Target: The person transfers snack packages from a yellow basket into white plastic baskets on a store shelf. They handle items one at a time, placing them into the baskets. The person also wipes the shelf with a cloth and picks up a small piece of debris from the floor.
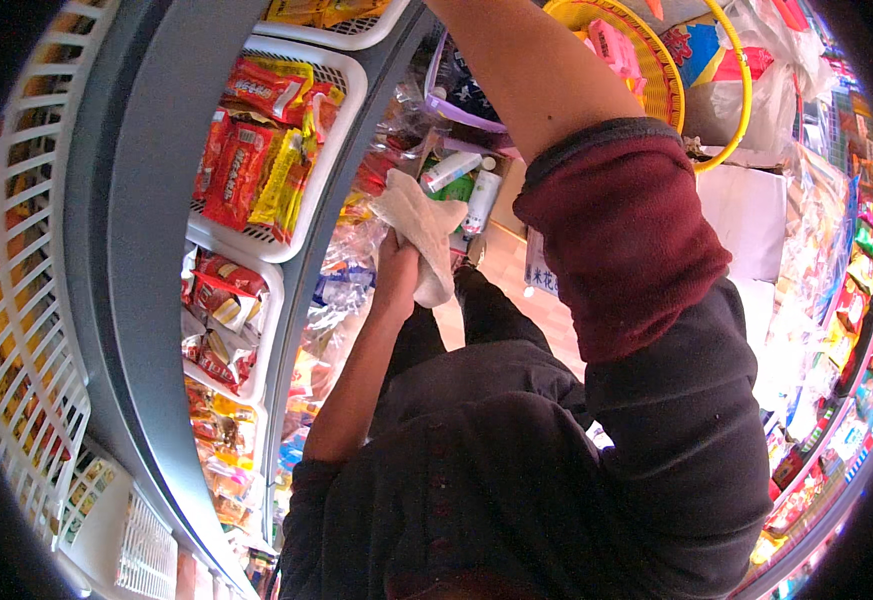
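Observation:
My left hand (399, 268) grips a folded beige cloth (423, 232), one end of which sticks up above the fingers. The cloth is in front of the shelf's edge, above the lower goods. My right arm reaches up past the top edge of the picture, so my right hand is out of view. To the left of the cloth, a white plastic basket (335, 161) on the grey shelf (152, 150) holds red packets (237, 176) and yellow packets (286, 184). Below it in the picture, a second white basket (270, 330) contains red and white snack packs (222, 330).
White bottles (483, 201) lie in a box beyond the cloth. A yellow basket (673, 67) with a raised handle stands at upper right, near white cartons (740, 214). Packed snack shelves (849, 307) line the right side. White slatted baskets (31, 247) occupy the far left.

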Motion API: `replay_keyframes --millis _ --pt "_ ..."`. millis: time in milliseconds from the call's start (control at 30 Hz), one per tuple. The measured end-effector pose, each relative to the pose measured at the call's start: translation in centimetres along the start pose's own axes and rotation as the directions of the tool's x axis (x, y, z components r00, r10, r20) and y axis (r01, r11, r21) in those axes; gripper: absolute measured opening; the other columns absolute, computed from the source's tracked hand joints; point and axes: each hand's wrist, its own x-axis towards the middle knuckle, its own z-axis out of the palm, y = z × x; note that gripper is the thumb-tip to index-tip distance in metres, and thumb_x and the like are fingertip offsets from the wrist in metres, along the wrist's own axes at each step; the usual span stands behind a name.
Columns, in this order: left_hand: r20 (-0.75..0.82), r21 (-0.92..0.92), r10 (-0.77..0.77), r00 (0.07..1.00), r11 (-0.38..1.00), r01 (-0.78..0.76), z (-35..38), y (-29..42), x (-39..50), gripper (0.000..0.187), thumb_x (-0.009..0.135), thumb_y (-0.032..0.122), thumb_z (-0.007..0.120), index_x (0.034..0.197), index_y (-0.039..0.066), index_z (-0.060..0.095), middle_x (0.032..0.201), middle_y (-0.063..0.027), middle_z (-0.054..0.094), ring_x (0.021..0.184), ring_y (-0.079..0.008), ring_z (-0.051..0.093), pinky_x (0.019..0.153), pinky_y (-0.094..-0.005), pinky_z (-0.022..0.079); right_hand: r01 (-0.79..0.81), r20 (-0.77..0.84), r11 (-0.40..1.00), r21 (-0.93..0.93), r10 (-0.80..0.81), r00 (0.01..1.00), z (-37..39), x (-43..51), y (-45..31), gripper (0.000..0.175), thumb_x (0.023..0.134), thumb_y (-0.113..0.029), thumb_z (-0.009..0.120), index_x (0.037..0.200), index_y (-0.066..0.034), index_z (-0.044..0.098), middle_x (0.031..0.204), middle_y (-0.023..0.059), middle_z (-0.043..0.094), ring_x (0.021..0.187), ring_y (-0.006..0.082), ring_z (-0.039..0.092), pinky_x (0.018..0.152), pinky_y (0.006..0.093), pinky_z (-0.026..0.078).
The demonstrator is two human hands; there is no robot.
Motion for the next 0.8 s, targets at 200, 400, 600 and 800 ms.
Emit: replay_keyframes --millis 200,400,600,800 --pt "-0.043 0.022 -0.021 0.999 1.0 0.022 0.9 0.1 -0.4 0.049 0.089 0.024 0.055 0.132 0.004 0.043 0.123 -0.0087 0.053 0.11 -0.0181 0.053 0.094 -0.0329 0.042 0.146 0.079 0.989 0.008 -0.146 0.986 -0.8 -0.8 -0.3 0.025 0.077 -0.02 0.061 0.094 -0.004 0.07 0.098 0.0155 0.068 0.094 0.0311 0.065 0.074 0.0424 0.053" --pt "-0.04 -0.068 0.007 0.999 0.998 -0.01 1.8 0.1 -0.6 0.034 0.092 0.013 0.049 0.124 0.002 0.048 0.107 -0.0082 0.06 0.092 -0.0152 0.06 0.08 -0.0283 0.048 0.174 -0.035 0.984 -0.027 -0.175 0.984 0.9 -0.5 -0.9 0.028 0.08 -0.02 0.056 0.1 -0.0057 0.069 0.103 0.0154 0.067 0.097 0.031 0.064 0.077 0.0442 0.052" --pt "-0.053 0.011 -0.094 0.994 0.995 0.095 2.1 0.1 -0.5 0.033 0.093 0.013 0.048 0.123 0.001 0.048 0.105 -0.0091 0.061 0.09 -0.016 0.061 0.079 -0.0287 0.049 -0.113 -0.061 0.934 0.339 0.141 0.988 1.7 0.2 -2.2 0.034 0.084 -0.022 0.05 0.109 -0.006 0.066 0.111 0.0165 0.064 0.105 0.0304 0.062 0.081 0.0439 0.051" --pt "-0.058 0.071 -0.054 0.997 0.996 0.058 2.4 0.1 -0.8 0.041 0.092 0.027 0.051 0.126 0.004 0.048 0.115 -0.0083 0.057 0.103 -0.0164 0.056 0.089 -0.0301 0.044 0.341 0.389 0.935 -0.098 -0.28 0.878 -1.9 -1.1 -1.2 0.032 0.072 -0.018 0.067 0.102 -0.0063 0.068 0.102 0.0149 0.067 0.098 0.0277 0.064 0.078 0.0392 0.052"
